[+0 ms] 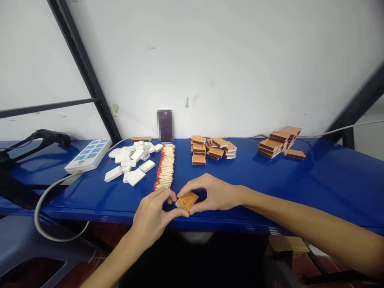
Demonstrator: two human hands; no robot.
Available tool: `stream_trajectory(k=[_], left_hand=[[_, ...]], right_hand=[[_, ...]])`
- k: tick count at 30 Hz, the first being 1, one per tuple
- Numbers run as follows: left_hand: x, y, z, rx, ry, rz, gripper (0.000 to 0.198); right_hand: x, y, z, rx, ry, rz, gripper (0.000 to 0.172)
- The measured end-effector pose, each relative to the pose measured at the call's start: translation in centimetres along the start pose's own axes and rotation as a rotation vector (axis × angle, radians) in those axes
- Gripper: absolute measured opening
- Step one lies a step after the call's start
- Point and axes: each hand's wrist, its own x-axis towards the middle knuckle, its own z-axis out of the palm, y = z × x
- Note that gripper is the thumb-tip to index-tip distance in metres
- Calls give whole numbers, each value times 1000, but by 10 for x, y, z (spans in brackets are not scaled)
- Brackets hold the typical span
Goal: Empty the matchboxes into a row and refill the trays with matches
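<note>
Grip: left hand (151, 212) and right hand (220, 193), fingers bent, both pinching one orange cardboard matchbox (187, 201).
Held matchbox: between hands, near front of blue surface (234, 172); long axis appears near-left to far-right.
Red-tipped wooden matches (165, 168): one row, beyond left hand.
White box-shaped trays (128, 163): heap, uncountable.
Box piles: two, middle (198, 148) and right (274, 138).

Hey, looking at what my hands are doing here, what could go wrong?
Your left hand is close to the near end of the match row, so a small sweep might scatter the matches. The matchbox between it and your right hand is near the front edge of the blue table; if it slipped, it could fall off. The uneven matchbox stack farther right might slide if bumped.
</note>
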Motion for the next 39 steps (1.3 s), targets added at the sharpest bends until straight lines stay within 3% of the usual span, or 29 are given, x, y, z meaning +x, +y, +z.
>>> stream_trajectory(k=[4, 10, 16, 20, 22, 24, 26, 28, 30, 31, 33, 36, 39], left_hand=[[-1, -5, 1, 58, -36, 17, 36], [2, -2, 0, 181, -29, 50, 33], [4, 0, -1, 269, -26, 84, 35], [4, 1, 0, 316, -12, 85, 33], [4, 1, 0, 329, -16, 81, 32], [4, 2, 0, 334, -24, 76, 32], [3, 2, 0, 336, -26, 74, 33], [3, 2, 0, 342, -26, 75, 34], [3, 2, 1, 350, -30, 74, 35], [3, 2, 1, 356, -31, 73, 34], [3, 1, 3, 367, -32, 83, 35], [3, -1, 4, 379, -10, 116, 36], [3, -3, 4, 383, 5, 143, 37]], right_hand=[[1, -1, -1, -29, -14, -17, 39], [-1, -1, -5, -258, -36, -63, 29], [-4, 0, -6, -407, -39, -116, 31], [-2, 0, 0, -650, -24, -184, 27], [-1, 0, -3, -782, 8, -249, 25], [-2, 2, -19, -884, 125, -280, 24], [-11, 8, -52, -991, 373, -178, 24], [-32, 20, -94, -1083, 684, 120, 25], [-63, 38, -134, -1190, 841, 470, 28], [-80, 48, -149, -1252, 840, 605, 30], [-115, 67, -168, -1326, 692, 736, 36], [-153, 89, -170, -1344, 468, 768, 40], [-166, 100, -163, -1340, 392, 744, 38]])
